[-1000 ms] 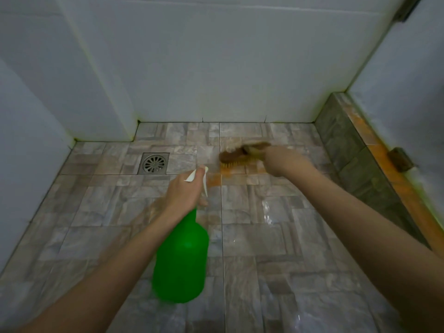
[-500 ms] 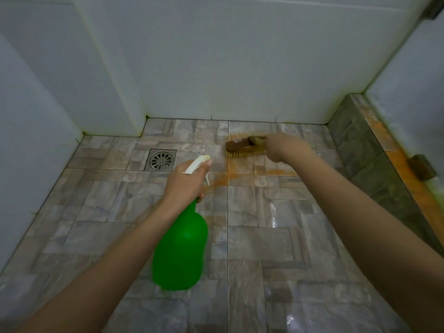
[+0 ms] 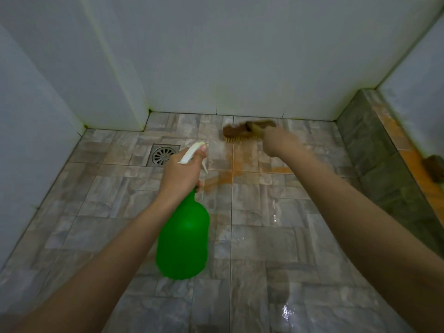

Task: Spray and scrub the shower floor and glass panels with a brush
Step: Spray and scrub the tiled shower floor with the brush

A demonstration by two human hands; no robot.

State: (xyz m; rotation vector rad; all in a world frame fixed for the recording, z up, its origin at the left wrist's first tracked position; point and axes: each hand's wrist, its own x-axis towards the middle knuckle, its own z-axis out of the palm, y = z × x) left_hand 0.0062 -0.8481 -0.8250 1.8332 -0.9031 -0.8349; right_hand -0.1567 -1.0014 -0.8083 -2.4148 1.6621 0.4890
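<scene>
Looking down into the corner of a tiled shower, with two bare forearms reaching forward.

The right hand grasps the handle of a brush, fingers curled round it. The brush has a long, narrow, dark brown back and a row of pale yellow bristles pointing down. The bristles touch the floor close to the foot of the white wall, a little right of the middle. Brush and hand are blurred, so finer detail of the handle cannot be made out.

The left hand grips the neck of a spray bottle, fingers wrapped round it, one fingertip resting by the white spray head. The bottle is bright green plastic, rounded and wide at the base, narrowing to the neck. It hangs in the air above the floor, tilted so its base points back toward the person and its spray head points forward.

The floor is laid with grey and beige stone-look tiles in mixed rectangles. An orange-brown stain spreads over the tiles just nearer the person than the brush and runs along the grout lines beside the left hand. A round metal drain in a square frame sits just left of the spray head. Wet patches shine on the nearer tiles, to the right. Along the right side runs a raised ledge faced with darker tiles, its top streaked orange.
</scene>
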